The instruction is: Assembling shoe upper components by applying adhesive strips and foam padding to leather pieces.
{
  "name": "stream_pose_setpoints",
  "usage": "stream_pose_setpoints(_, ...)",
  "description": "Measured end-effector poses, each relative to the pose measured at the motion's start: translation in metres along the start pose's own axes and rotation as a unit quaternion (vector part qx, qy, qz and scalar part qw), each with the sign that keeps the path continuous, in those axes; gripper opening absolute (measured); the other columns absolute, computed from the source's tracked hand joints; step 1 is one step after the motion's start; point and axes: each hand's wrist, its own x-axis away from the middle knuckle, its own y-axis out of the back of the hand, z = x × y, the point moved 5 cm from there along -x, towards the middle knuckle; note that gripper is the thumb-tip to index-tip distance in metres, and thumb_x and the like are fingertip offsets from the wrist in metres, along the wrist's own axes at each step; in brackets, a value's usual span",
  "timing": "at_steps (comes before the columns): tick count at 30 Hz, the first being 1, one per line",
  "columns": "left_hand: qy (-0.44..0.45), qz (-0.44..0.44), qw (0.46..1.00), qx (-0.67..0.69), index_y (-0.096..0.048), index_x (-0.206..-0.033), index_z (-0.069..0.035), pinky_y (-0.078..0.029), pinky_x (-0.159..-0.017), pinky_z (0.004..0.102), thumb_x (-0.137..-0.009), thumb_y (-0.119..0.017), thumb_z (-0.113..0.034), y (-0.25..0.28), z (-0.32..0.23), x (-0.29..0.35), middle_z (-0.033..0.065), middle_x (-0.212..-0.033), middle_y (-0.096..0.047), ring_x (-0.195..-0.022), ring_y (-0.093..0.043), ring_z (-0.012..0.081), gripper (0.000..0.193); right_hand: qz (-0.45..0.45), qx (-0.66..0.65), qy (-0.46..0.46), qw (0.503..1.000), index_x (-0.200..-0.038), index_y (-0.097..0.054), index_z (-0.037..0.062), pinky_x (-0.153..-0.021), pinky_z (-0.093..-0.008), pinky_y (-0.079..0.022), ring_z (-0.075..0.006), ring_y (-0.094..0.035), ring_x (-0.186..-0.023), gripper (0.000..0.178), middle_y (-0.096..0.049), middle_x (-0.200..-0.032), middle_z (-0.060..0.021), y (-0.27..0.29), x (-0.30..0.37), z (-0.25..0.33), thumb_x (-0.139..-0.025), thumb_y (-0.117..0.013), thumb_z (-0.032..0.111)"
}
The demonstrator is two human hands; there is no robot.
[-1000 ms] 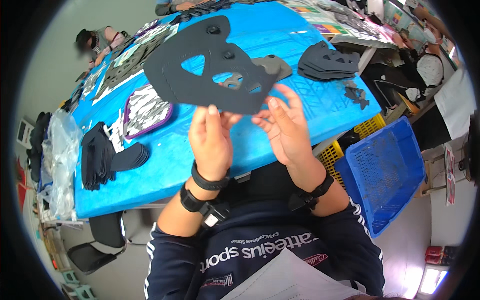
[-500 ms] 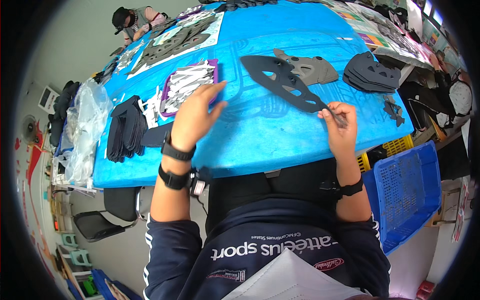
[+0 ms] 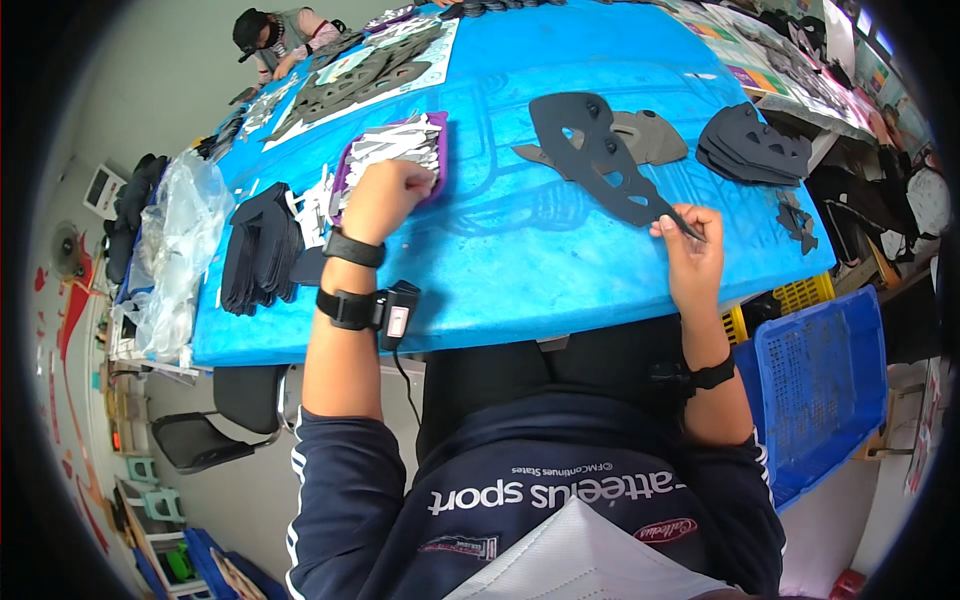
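My right hand pinches the narrow end of a dark, flat, mask-like piece with cut-out openings and small round fittings. Its wide end reaches away to the far left, over a greyish-brown piece of similar kind lying on the table. Over the near side of a purple tray is my left hand, its fingers curled together. White and grey strips fill that tray. Whether a strip is between the left fingertips is hidden.
Dark flat strips are stacked at the left, beside loose white strips. A pile of dark cut-out pieces lies at the right, with small scraps nearer. A blue basket stands below the right edge. Another person works at the far left.
My left hand has gone from spread fingers to curled ones at the tray. The dark piece in my right hand has swung right, its far end moving away from me.
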Motion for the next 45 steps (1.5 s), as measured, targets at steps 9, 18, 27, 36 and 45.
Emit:
stream_pose_setpoints(9, 0.025, 0.073, 0.926, 0.371, -0.063, -0.089, 0.002, -0.046, -0.068, 0.0232, -0.076, -0.064, 0.000, -0.016, -0.087, 0.048, 0.0055, -0.082, -0.065, -0.075, -0.059, 0.0104, 0.013, -0.064, 0.021, 0.052, 0.996, -0.093, -0.036, 0.0030, -0.074, -0.0290, -0.049, -0.0146, -0.056, -0.078, 0.020, -0.050, -0.090, -0.0121, 0.010, 0.000, 0.003, -0.084, -0.052, -0.003)
stream_pose_setpoints(18, -0.177, -0.028, 0.977, 0.113, -0.063, -0.090, -0.003, -0.046, -0.064, 0.0294, -0.067, -0.061, 0.002, -0.055, -0.108, 0.092, 0.0057, -0.080, -0.061, -0.072, -0.057, 0.0218, 0.024, -0.034, 0.017, 0.055, 0.998, -0.093, -0.034, 0.0046, -0.072, -0.0302, -0.050, -0.0164, -0.058, -0.077, 0.024, -0.053, -0.091, -0.0146, 0.004, 0.000, 0.004, -0.083, -0.055, -0.003)
stream_pose_setpoints(27, -0.019, 0.122, 0.968, 0.217, -0.066, -0.082, -0.005, -0.043, -0.053, 0.0268, -0.073, -0.066, -0.003, -0.060, -0.100, 0.070, 0.0070, -0.076, -0.058, -0.061, -0.055, 0.0167, 0.009, 0.012, 0.030, 0.089, 0.996, -0.091, -0.033, 0.0061, -0.068, -0.0305, -0.050, -0.0186, -0.058, -0.073, 0.027, -0.053, -0.086, -0.0149, 0.005, 0.000, 0.010, -0.081, -0.055, -0.007)
stream_pose_setpoints(36, -0.053, 0.103, 0.868, 0.482, -0.054, -0.113, 0.001, -0.045, -0.080, 0.0319, -0.054, -0.083, -0.034, -0.055, -0.086, 0.074, 0.0128, -0.105, -0.058, -0.096, -0.056, 0.0229, 0.075, 0.137, -0.173, -0.194, 0.956, -0.090, -0.032, 0.0069, -0.062, -0.0308, -0.051, -0.0231, -0.060, -0.072, 0.029, -0.051, -0.091, -0.0169, -0.044, 0.016, 0.046, -0.078, -0.053, -0.009)
stream_pose_setpoints(45, 0.067, -0.077, 0.816, 0.569, -0.059, -0.081, 0.001, -0.045, -0.060, 0.0298, -0.074, -0.070, -0.012, -0.044, -0.064, 0.103, 0.0107, -0.077, -0.060, -0.069, -0.058, 0.0195, 0.019, 0.257, -0.112, -0.294, 0.914, -0.094, -0.044, 0.0013, -0.060, -0.0241, -0.046, -0.0107, -0.058, -0.072, 0.020, -0.055, -0.084, -0.0077, -0.077, 0.023, 0.022, -0.081, -0.058, -0.003)
